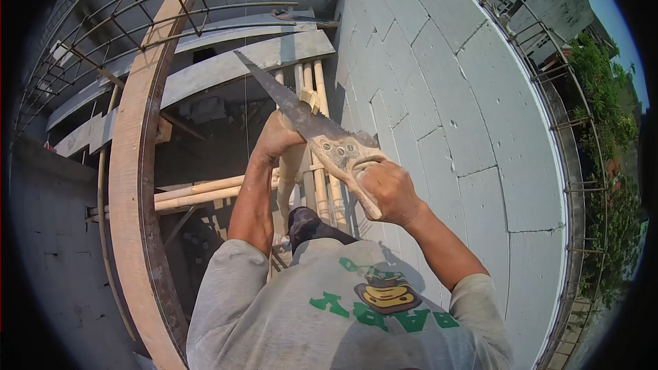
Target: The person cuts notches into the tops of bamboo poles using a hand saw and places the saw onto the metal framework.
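Observation:
My right hand (388,190) is wrapped round the wooden handle of a hand saw (340,152). The saw's dark, toothed blade slants up and to the left, past my other hand. Close under the blade, my left hand (279,136) is closed round an upright pale bamboo pole (289,171). A light yellowish end (310,101) of it shows beside the saw teeth. The blade crosses in front of the pole; whether the teeth touch it I cannot tell. Part of my left hand's fingers is hidden behind the saw.
A grey block wall (439,144) rises close on my right. On the left runs a long wooden plank (133,157), with a rebar cage (130,17) beyond it. Bamboo poles (321,192) stand below, grey boards (247,62) lie across ahead, and the floor is far down.

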The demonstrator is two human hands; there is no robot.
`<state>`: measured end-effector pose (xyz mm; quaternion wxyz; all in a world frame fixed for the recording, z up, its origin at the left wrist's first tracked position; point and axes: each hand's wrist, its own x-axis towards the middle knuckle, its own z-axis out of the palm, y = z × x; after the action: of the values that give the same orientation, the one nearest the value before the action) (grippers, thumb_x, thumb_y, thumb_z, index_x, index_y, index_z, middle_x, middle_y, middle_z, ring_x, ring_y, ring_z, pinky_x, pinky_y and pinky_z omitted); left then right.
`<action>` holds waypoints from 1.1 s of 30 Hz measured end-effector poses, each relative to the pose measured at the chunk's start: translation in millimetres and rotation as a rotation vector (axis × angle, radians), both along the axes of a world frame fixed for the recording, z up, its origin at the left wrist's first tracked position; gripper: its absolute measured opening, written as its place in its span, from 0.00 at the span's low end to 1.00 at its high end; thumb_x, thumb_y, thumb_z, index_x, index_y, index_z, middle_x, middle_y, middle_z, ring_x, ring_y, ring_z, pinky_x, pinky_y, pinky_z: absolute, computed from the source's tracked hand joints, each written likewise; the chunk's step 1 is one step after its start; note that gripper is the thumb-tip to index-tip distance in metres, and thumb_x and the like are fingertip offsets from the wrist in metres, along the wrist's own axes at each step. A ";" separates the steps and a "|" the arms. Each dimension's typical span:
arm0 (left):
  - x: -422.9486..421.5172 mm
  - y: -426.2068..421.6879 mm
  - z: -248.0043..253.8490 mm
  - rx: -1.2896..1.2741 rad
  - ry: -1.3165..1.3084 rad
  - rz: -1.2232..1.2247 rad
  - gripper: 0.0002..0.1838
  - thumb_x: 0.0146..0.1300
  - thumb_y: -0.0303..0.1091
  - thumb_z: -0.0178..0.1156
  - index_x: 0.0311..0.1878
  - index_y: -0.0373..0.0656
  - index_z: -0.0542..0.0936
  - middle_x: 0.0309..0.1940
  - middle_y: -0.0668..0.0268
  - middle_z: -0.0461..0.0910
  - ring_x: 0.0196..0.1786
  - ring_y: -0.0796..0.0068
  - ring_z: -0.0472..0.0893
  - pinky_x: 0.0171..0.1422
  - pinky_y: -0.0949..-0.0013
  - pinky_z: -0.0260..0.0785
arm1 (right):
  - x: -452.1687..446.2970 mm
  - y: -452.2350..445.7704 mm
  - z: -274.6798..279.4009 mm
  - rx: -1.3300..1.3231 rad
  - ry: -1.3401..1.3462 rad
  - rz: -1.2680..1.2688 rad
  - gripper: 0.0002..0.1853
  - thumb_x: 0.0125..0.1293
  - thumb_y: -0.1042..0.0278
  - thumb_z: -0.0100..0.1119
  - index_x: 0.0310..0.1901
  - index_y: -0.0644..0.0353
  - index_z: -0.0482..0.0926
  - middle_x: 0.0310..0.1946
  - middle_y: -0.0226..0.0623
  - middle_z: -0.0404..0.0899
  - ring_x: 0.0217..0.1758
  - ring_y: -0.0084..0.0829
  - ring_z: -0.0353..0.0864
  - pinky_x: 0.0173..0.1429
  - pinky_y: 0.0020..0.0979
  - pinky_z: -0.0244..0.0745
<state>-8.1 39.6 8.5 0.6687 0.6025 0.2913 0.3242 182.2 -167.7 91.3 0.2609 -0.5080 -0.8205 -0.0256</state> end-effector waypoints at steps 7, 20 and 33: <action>-3.9 3.9 5.6 0.013 -0.005 -0.047 0.28 0.41 0.32 0.78 0.50 0.42 0.83 0.43 0.69 0.84 0.45 0.75 0.81 0.55 0.67 0.73 | 8.6 -74.9 2.7 -0.071 0.024 -0.093 0.09 0.54 0.66 0.67 0.29 0.57 0.76 0.21 0.36 0.71 0.26 0.42 0.78 0.45 0.45 0.78; -3.9 -0.3 3.2 -0.049 -0.043 -0.028 0.25 0.40 0.30 0.78 0.46 0.42 0.84 0.41 0.69 0.85 0.44 0.77 0.82 0.54 0.69 0.74 | -8.3 -24.1 8.8 -0.062 -0.005 -0.067 0.09 0.52 0.67 0.66 0.30 0.59 0.75 0.21 0.36 0.70 0.25 0.41 0.74 0.40 0.42 0.75; -1.8 0.4 7.0 0.074 -0.047 -0.010 0.28 0.40 0.30 0.77 0.49 0.41 0.82 0.42 0.70 0.84 0.45 0.76 0.81 0.56 0.68 0.73 | -3.2 -10.1 4.2 -0.026 -0.002 -0.040 0.09 0.52 0.66 0.64 0.27 0.57 0.72 0.21 0.35 0.70 0.26 0.41 0.75 0.37 0.40 0.72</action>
<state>-9.9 40.1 15.5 0.6540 0.6206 0.2602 0.3455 179.0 -177.8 95.6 0.2530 -0.5277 -0.8106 -0.0208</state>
